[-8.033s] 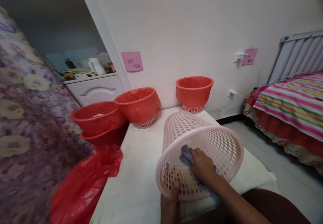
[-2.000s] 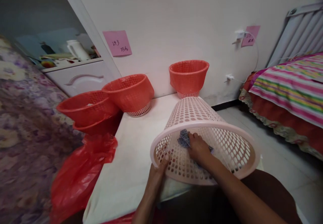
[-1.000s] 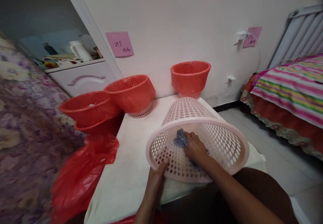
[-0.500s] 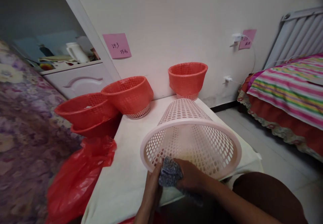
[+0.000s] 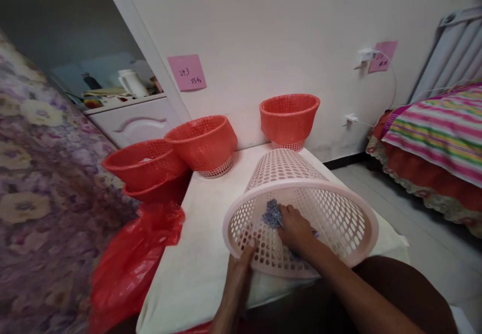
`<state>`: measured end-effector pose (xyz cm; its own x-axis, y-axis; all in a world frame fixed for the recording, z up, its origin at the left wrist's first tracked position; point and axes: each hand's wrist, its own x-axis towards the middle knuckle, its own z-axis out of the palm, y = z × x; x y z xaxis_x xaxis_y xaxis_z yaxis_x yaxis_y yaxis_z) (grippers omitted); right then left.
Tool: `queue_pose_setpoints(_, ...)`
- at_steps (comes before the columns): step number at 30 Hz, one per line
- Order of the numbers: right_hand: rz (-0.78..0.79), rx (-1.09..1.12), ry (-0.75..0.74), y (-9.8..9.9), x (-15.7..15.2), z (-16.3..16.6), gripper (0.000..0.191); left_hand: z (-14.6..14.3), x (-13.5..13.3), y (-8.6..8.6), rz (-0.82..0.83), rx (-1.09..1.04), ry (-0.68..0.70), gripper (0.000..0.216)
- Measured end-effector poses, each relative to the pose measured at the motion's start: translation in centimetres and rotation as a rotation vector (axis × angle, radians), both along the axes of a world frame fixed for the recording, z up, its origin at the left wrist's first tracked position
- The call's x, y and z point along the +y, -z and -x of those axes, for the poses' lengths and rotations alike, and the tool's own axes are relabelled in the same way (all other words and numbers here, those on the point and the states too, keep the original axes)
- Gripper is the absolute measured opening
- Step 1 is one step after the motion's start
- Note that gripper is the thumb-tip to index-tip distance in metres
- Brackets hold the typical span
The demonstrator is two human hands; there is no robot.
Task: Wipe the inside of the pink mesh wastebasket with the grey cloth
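Wiping seemed partway through, the right hand clenched on a grey cloth pressed to the inner wall of the pink basket, which lay on its side on the table at six o'clock, the left hand gripping its rim.

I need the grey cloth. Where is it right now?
In the head view, lower centre, the grey cloth sits inside the tipped pink basket, held by the right hand.

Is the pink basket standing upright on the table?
No, the pink basket lies on its side on the table, mouth toward the camera, with the right hand inside it holding a grey cloth.
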<state>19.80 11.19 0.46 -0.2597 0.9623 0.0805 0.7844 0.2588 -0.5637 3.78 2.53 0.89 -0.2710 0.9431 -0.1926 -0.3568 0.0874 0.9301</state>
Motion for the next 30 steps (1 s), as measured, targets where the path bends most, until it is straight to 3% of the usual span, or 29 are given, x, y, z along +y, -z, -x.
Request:
queue_pose_setpoints(5, 0.073, 0.046, -0.065, 0.4, -1.3, 0.8, 0.054, -0.5, -0.1, 0.3, 0.003, -0.08, -0.003, 0.065)
queue_pose_setpoints(10, 0.147, 0.242, -0.195, 0.3, -3.9, 1.0, 0.057, 0.0, 0.2, 0.6, -0.003, -0.038, -0.021, 0.055)
queue_pose_setpoints(14, 0.394, 0.634, -0.471, -0.5, -4.7, 0.5, 0.057, 0.6, 0.4, 0.8, 0.008, -0.019, -0.047, 0.056)
queue_pose_setpoints(16, 0.452, 0.715, -0.58, -1.0, -4.4, 0.2, 0.053, 0.8, 0.4, 0.6, 0.01, -0.024, -0.025, 0.06)
queue_pose_setpoints(18, 0.321, 0.676, -0.497, -1.4, -3.6, -0.2, 0.047, 0.9, 0.4, 0.1, -0.013, -0.017, -0.007, 0.062)
queue_pose_setpoints(22, -0.004, 0.528, -0.07, -1.2, -1.0, -0.4, 0.05, 0.3, 0.1, -0.4, -0.029, -0.023, 0.045, 0.067)
queue_pose_setpoints(26, -0.042, 0.433, 0.176, 0.2, 2.0, 0.0, 0.06, -0.9, 0.2, 0.8, -0.013, -0.04, 0.112, 0.077)
queue_pose_setpoints(30, -0.012, 0.393, 0.238, 1.6, 4.0, 0.4, 0.048, -1.4, 0.6, 2.3, -0.035, -0.004, 0.124, 0.084)
